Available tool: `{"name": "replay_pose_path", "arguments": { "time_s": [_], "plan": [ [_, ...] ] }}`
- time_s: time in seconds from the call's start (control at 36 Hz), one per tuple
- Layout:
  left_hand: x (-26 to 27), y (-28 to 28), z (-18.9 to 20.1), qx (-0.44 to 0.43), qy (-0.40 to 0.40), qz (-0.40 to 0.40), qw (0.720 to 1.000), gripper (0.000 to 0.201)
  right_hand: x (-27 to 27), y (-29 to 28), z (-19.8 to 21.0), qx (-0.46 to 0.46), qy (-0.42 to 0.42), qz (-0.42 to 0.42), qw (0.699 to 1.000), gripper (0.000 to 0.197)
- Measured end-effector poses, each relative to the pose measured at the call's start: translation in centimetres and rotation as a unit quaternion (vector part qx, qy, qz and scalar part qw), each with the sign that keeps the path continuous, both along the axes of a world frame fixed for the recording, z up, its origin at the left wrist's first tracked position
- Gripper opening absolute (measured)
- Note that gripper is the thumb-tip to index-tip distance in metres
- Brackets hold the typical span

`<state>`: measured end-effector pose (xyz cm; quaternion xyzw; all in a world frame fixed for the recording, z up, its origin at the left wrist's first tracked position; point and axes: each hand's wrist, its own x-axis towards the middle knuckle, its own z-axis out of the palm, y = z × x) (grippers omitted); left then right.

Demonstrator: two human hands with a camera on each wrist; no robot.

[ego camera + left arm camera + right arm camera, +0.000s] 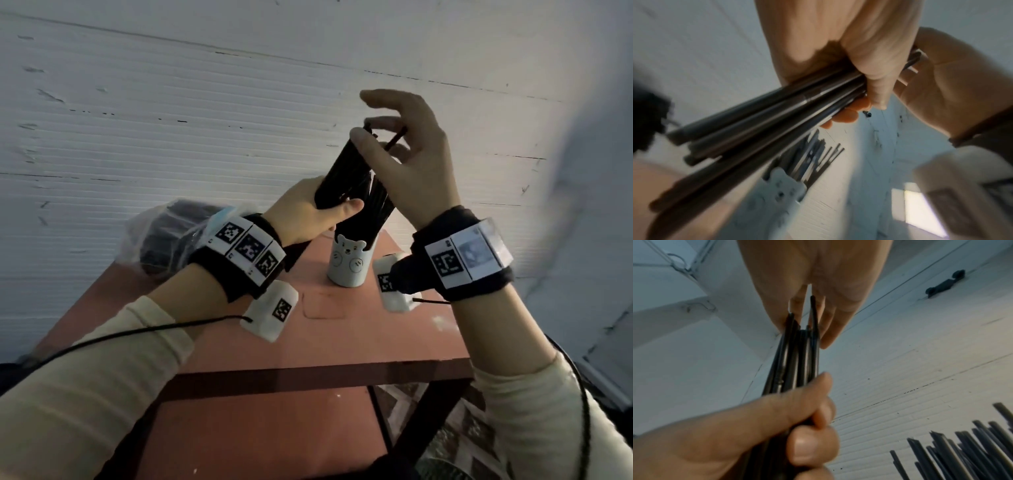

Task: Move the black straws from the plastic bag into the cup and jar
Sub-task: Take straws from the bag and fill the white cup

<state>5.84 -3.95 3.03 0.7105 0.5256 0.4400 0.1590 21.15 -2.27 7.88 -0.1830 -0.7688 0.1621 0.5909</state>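
Observation:
My left hand [329,209] grips the lower part of a bundle of black straws [346,164], held slanted above the table. My right hand [373,132] pinches the bundle's top ends between thumb and fingers, and one straw sticks out to the right. Just below stands a white cup with a bear face [347,263], with several straws [376,202] in it. The clear plastic bag [161,236] with more straws lies at the far left. In the left wrist view my left hand [861,100] wraps the bundle [766,116] above the cup [783,188]. The right wrist view shows my right hand [803,331] on the straw tips [797,353]. No jar is in view.
The small reddish table [342,335] stands against a white ribbed wall [171,120], with a lower shelf [257,435] beneath. Its front edge is near me. Cables run from both wrist units along my sleeves.

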Motion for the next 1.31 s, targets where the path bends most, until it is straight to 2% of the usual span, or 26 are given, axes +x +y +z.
{"name": "replay_pose_path", "arguments": {
  "time_s": [0.08, 0.17, 0.25, 0.31, 0.47, 0.58, 0.61, 0.69, 0.75, 0.83, 0.92, 1.03, 1.08, 1.14, 1.19, 1.31],
  "plan": [
    [1.2, 0.3, -1.2, -0.033, -0.108, -0.046, 0.992, 0.02, -0.6, 0.2, 0.0, 0.057, -0.029, -0.023, 0.998, 0.028],
    [1.5, 0.8, -3.4, -0.077, -0.198, -0.065, 0.975, 0.014, -1.0, 0.6, -1.0, 0.072, -0.105, -0.037, 0.991, 0.028],
    [1.5, 0.9, -5.6, -0.148, -0.199, -0.064, 0.967, 0.014, -1.2, 1.2, -2.9, 0.035, -0.253, -0.046, 0.966, 0.031],
    [1.3, 0.8, -6.4, -0.194, -0.183, -0.065, 0.962, 0.017, -1.2, 1.7, -4.0, 0.022, -0.306, -0.031, 0.951, 0.032],
    [1.2, 0.8, -6.0, -0.18, -0.22, -0.067, 0.956, 0.007, -1.5, 2.2, -4.6, 0.026, -0.244, -0.043, 0.969, 0.043],
    [0.9, 1.2, -6.6, -0.213, -0.228, -0.053, 0.949, 0.018, -1.6, 2.8, -5.4, 0.011, -0.299, -0.039, 0.953, 0.045],
    [0.7, 1.3, -7.0, -0.224, -0.225, -0.049, 0.947, 0.02, -1.6, 2.9, -5.6, 0.01, -0.302, -0.033, 0.953, 0.045],
    [0.5, 1.4, -8.0, -0.265, -0.182, -0.061, 0.945, 0.007, -1.4, 2.8, -6.1, 0.011, -0.278, -0.024, 0.96, 0.045],
    [0.6, 1.3, -8.3, -0.277, -0.158, -0.054, 0.946, 0.015, -1.2, 2.6, -6.1, 0.016, -0.261, -0.018, 0.965, 0.048],
    [0.6, 1.3, -8.2, -0.25, -0.177, -0.041, 0.951, 0.03, -0.7, 2.3, -5.7, 0.009, -0.242, -0.019, 0.97, 0.074],
    [0.7, 0.7, -7.1, -0.246, -0.184, -0.05, 0.95, 0.031, 0.4, 1.9, -5.2, -0.043, -0.185, -0.025, 0.982, 0.092],
    [0.8, -0.2, -5.7, -0.229, -0.145, -0.1, 0.957, 0.022, 1.4, 2.0, -5.1, -0.107, -0.162, -0.048, 0.98, 0.084],
    [1.1, -0.6, -5.3, -0.23, -0.114, -0.136, 0.957, 0.015, 1.7, 2.2, -5.1, -0.157, -0.188, -0.013, 0.969, 0.077],
    [1.5, -0.7, -5.1, -0.24, -0.089, -0.16, 0.953, 0.021, 1.9, 2.1, -5.1, -0.207, -0.225, 0.058, 0.95, 0.064],
    [1.9, -0.6, -5.1, -0.249, -0.078, -0.182, 0.948, 0.033, 1.9, 1.8, -5.5, -0.219, -0.267, 0.096, 0.933, 0.046],
    [2.8, -0.3, -5.2, -0.249, -0.078, -0.205, 0.943, 0.017, 1.8, 1.9, -6.0, -0.194, -0.27, 0.09, 0.939, 0.014]
  ]
}}
